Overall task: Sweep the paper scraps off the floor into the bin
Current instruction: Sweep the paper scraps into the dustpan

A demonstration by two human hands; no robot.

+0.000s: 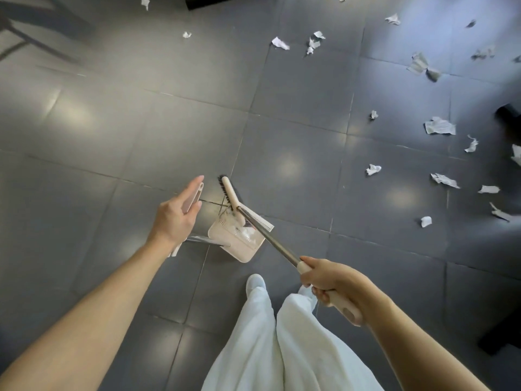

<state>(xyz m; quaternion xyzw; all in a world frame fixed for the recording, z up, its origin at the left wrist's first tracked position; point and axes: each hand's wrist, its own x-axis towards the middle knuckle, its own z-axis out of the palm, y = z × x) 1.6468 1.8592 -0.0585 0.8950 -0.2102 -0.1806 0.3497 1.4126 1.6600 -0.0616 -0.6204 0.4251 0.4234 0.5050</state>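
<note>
Paper scraps lie scattered on the grey tiled floor, mostly to your right and far ahead, well apart from each other. A few more white bits sit inside the beige dustpan, which stands on the floor just ahead of your feet. The broom has its head at the dustpan's mouth.

Your right hand: grip curled round the broom's beige handle end. Your left hand: grip spread, fingers straight, right beside the top of the dustpan's upright handle; can't tell if touching.

White trousers and one white shoe show below. There's a dark furniture leg at the right edge.
</note>
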